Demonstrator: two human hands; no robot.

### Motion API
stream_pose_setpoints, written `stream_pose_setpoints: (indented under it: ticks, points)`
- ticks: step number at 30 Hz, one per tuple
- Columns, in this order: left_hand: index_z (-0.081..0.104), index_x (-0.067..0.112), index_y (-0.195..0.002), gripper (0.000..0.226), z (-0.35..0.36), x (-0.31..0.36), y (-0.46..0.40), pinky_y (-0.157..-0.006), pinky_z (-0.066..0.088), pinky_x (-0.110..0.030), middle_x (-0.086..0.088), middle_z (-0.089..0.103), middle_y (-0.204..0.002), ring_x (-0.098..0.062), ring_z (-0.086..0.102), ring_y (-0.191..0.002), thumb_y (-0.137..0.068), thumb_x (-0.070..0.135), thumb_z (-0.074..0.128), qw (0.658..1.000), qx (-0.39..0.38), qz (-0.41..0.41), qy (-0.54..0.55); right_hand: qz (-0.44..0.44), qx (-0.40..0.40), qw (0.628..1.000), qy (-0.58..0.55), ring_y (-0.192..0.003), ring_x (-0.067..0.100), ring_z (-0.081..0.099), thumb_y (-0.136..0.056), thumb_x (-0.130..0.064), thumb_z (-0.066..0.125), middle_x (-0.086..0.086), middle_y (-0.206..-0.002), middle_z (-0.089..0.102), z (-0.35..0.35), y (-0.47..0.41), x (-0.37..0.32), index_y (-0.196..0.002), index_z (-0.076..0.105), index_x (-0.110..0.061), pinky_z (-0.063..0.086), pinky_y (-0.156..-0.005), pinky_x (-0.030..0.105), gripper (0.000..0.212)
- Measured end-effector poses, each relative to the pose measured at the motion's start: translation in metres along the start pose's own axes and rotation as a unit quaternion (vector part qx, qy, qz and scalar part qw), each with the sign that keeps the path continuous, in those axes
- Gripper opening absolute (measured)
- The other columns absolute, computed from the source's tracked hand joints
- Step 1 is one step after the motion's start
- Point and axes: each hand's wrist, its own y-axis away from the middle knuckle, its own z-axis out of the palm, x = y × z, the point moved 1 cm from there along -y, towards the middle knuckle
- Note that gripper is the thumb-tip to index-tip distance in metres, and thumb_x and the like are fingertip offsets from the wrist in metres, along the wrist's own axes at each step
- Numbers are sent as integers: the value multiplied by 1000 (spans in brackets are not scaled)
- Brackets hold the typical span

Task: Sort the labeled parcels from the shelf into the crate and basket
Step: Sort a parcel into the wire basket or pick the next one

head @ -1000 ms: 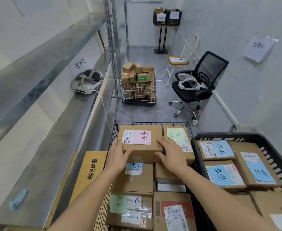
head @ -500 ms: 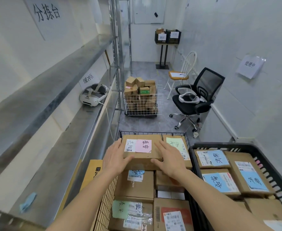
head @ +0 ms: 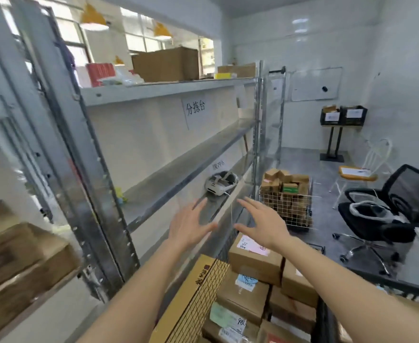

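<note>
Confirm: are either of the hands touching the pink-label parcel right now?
Apart. Head view: left hand and right hand are both raised with fingers spread, above the pink-label parcel lying in the wire basket.

Two bare hands are showing, the left hand (head: 191, 227) and the right hand (head: 265, 225), both empty with fingers spread. Two chairs are standing on the floor: one black office chair (head: 399, 206) and one white metal chair (head: 367, 164). Two wire baskets are holding parcels: the near basket (head: 203, 293) and the far basket (head: 286, 206). Two headsets are lying about: one on the shelf (head: 219, 183), one on the office chair seat (head: 372, 211).
</note>
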Motion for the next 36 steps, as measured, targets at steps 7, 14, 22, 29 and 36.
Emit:
stream_pose_setpoints:
  ticks: [7,14,22,29,36]
  points:
    - [22,32,-160,86,-116,-6,113,-119,26,-40,0,19,-168,-23,24,-152,-90,70,55,993,73,-78,-49,-124,8,990,-67,-149,21,32,-95,-64,52,-5,-166,24,-59,24,-108,-160,22,-32,34,-118,43,78]
    - [37,28,-155,76,-231,-55,249,-116,34,-42,0,38,-160,-22,37,-146,-92,66,56,965,177,-173,-89,-249,31,958,-137,-137,18,49,-97,-53,57,-2,-154,46,-81,60,-262,-154,38,-28,44,-107,38,65]
    - [38,29,-155,73,-316,-123,403,-113,37,-40,1,40,-159,-22,38,-145,-94,65,53,907,241,-320,-130,-371,6,911,-182,-131,15,53,-98,-55,52,-10,-153,46,-73,109,-441,-152,38,-39,53,-96,41,57]
    - [37,28,-155,72,-361,-203,519,-111,38,-41,1,39,-159,-23,39,-144,-96,68,44,867,246,-416,-121,-432,-23,883,-185,-138,16,46,-99,-57,48,-8,-157,41,-45,153,-577,-153,36,-39,51,-100,41,58]
    - [34,31,-157,75,-376,-273,561,-112,38,-42,-1,36,-161,-26,39,-144,-94,69,47,870,226,-433,-62,-418,-76,894,-140,-148,19,33,-99,-55,50,-3,-161,36,-6,168,-664,-156,33,-29,41,-112,42,65]
